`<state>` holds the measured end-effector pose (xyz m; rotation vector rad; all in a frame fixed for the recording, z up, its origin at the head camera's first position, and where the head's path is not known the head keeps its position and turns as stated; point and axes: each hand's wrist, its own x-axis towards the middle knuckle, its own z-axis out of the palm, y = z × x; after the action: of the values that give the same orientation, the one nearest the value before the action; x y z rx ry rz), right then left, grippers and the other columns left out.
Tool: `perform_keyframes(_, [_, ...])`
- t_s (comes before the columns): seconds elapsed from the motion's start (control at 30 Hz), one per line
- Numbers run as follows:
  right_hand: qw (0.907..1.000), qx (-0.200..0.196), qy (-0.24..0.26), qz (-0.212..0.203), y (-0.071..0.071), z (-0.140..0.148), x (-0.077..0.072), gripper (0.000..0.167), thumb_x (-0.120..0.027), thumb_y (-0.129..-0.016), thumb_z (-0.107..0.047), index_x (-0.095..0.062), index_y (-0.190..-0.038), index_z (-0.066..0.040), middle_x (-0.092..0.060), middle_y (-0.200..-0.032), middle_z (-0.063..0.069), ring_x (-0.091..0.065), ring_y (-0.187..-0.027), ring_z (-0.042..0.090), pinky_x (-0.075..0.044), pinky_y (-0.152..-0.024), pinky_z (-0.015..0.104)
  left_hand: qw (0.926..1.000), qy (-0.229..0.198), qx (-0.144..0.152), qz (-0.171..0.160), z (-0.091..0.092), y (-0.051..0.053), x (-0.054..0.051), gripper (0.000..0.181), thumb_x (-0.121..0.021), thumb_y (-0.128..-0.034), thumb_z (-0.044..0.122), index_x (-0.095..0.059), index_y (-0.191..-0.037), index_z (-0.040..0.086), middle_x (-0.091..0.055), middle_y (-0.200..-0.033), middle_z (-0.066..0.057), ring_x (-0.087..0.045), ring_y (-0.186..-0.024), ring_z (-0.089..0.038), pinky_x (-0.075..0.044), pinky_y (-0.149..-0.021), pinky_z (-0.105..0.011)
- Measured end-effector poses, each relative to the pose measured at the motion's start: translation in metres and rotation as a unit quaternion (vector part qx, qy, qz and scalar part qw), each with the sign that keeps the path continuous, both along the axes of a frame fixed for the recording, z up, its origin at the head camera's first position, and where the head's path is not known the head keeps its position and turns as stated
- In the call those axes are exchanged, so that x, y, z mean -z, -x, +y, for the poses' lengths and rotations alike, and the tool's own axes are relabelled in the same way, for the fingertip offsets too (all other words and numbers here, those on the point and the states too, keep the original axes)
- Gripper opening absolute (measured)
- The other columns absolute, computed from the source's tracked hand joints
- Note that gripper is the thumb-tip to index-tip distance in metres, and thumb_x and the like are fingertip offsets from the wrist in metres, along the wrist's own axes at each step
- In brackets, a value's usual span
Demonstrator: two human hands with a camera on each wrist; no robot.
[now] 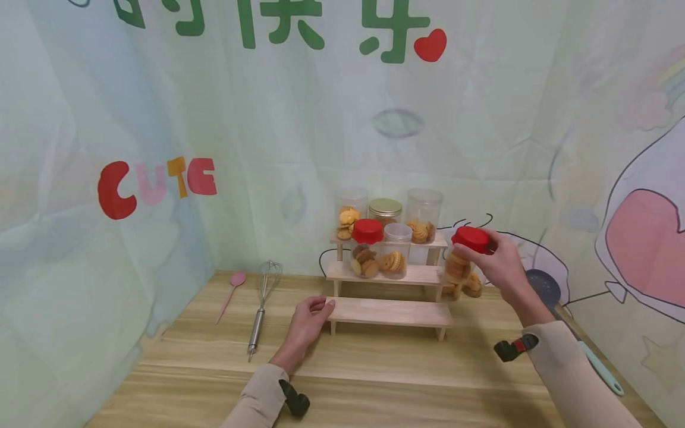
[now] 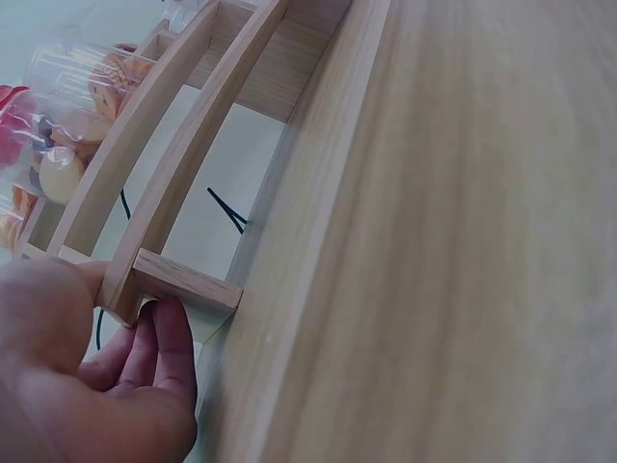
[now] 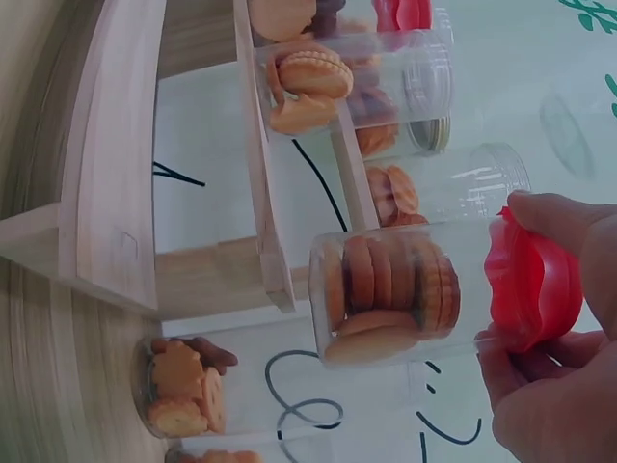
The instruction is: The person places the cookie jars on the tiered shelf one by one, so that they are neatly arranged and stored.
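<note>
My right hand (image 1: 505,267) holds a clear cookie jar (image 3: 386,294) by its red lid (image 3: 535,280), at the right of the middle step and off the shelf. Sandwich-like round cookies show inside it. With its thumb and fingers, my left hand (image 1: 306,327) grips the left end of the lowest step of a wooden three-step display shelf (image 1: 390,312). On the middle step stand a red-lidded jar (image 1: 367,252) and a clear jar (image 1: 395,261) of cookies. The top step carries a gold-lidded jar (image 1: 385,209) between two clear jars.
Low behind the held jar are more cookies (image 1: 473,285) in jars on the table. A whisk (image 1: 258,324) and a pink spoon (image 1: 231,291) lie at the left. At the right, a dark pan-like utensil (image 1: 543,288) with a mint handle (image 1: 602,368) leans by the cloth backdrop.
</note>
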<state>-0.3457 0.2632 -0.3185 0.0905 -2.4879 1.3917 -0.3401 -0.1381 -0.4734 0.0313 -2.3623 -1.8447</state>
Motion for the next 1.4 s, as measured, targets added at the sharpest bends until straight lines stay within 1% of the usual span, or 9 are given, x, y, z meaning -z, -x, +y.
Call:
perform_keyframes(0.07, [0.9999,-0.012,0.002,-0.001,0.002,-0.005,0.000,0.097,-0.079,-0.096,-0.056,-0.036,-0.168,-0.008,-0.051,-0.161,0.023,-0.052,-0.142,0.043,-0.058,-0.101,0.027,1.0000,0.000,0.001,0.003,0.000,-0.001,-0.001,0.053,-0.068,-0.1081,0.033,-0.061,-0.143,-0.006,-0.068,-0.137,-0.025,-0.067,-0.126,-0.035,-0.062,-0.102,-0.044])
perform_keyframes(0.17, [0.9996,-0.026,0.010,-0.001,0.005,-0.013,0.001,0.095,-0.080,-0.096,-0.053,-0.036,-0.168,-0.009,-0.051,-0.162,0.022,-0.052,-0.143,0.042,-0.056,-0.114,0.045,1.0000,-0.001,0.000,0.003,0.000,-0.001,-0.002,0.053,-0.069,-0.1079,0.034,-0.061,-0.143,-0.006,-0.068,-0.137,-0.025,-0.067,-0.126,-0.035,-0.062,-0.101,-0.043])
perform_keyframes(0.27, [0.9993,-0.033,0.017,0.000,0.009,-0.020,0.002,0.093,-0.081,-0.096,-0.051,-0.037,-0.167,-0.010,-0.051,-0.162,0.021,-0.052,-0.143,0.042,-0.052,-0.118,0.055,1.0000,-0.001,-0.001,0.004,0.000,-0.001,-0.001,0.053,-0.069,-0.1079,0.033,-0.061,-0.143,-0.006,-0.068,-0.137,-0.026,-0.067,-0.126,-0.036,-0.062,-0.102,-0.044])
perform_keyframes(0.57, [0.9989,-0.041,0.020,0.015,0.019,-0.043,0.005,0.088,-0.082,-0.097,-0.046,-0.041,-0.164,-0.007,-0.055,-0.157,0.021,-0.055,-0.141,0.040,-0.052,-0.118,0.055,1.0000,0.006,-0.002,0.007,0.001,-0.001,0.001,0.052,-0.069,-0.1078,0.033,-0.063,-0.141,-0.005,-0.069,-0.136,-0.026,-0.068,-0.126,-0.036,-0.060,-0.106,-0.049])
perform_keyframes(0.7, [0.9985,-0.046,0.027,0.013,0.022,-0.053,0.006,0.088,-0.083,-0.096,-0.046,-0.041,-0.164,-0.008,-0.056,-0.157,0.020,-0.054,-0.142,0.040,-0.052,-0.119,0.055,0.9999,0.009,-0.007,-0.004,0.002,-0.001,-0.001,0.052,-0.069,-0.1073,0.035,-0.063,-0.142,-0.003,-0.069,-0.137,-0.024,-0.068,-0.126,-0.035,-0.060,-0.106,-0.047])
perform_keyframes(0.9, [0.9979,-0.054,0.025,0.025,0.025,-0.062,0.008,0.084,-0.082,-0.096,-0.045,-0.045,-0.162,-0.009,-0.058,-0.154,0.018,-0.057,-0.138,0.038,-0.053,-0.117,0.055,1.0000,0.003,0.000,0.001,0.002,-0.003,-0.002,0.052,-0.069,-0.1078,0.033,-0.062,-0.142,-0.005,-0.069,-0.136,-0.025,-0.068,-0.125,-0.035,-0.062,-0.103,-0.045])
perform_keyframes(1.07, [0.9974,-0.060,0.022,0.033,0.029,-0.069,0.009,0.081,-0.082,-0.097,-0.044,-0.047,-0.161,-0.007,-0.060,-0.152,0.019,-0.058,-0.136,0.037,-0.054,-0.116,0.054,1.0000,0.000,0.000,0.002,0.002,-0.003,-0.003,0.052,-0.069,-0.1079,0.033,-0.062,-0.142,-0.005,-0.069,-0.136,-0.025,-0.069,-0.125,-0.035,-0.061,-0.104,-0.046])
perform_keyframes(1.23, [0.9974,-0.060,0.030,0.028,0.032,-0.073,0.009,0.080,-0.082,-0.097,-0.042,-0.046,-0.161,-0.007,-0.060,-0.152,0.019,-0.059,-0.136,0.038,-0.055,-0.116,0.054,1.0000,0.003,0.000,0.002,0.001,-0.003,-0.003,0.052,-0.069,-0.1080,0.034,-0.062,-0.142,-0.005,-0.069,-0.136,-0.025,-0.068,-0.125,-0.035,-0.061,-0.105,-0.047])
perform_keyframes(1.4, [0.9979,-0.052,0.034,0.020,0.032,-0.077,0.009,0.083,-0.081,-0.098,-0.042,-0.043,-0.162,-0.007,-0.057,-0.155,0.019,-0.056,-0.139,0.039,-0.053,-0.117,0.054,1.0000,0.005,-0.001,0.003,0.000,-0.004,-0.003,0.053,-0.069,-0.1078,0.035,-0.062,-0.142,-0.005,-0.068,-0.137,-0.026,-0.068,-0.126,-0.036,-0.060,-0.106,-0.049])
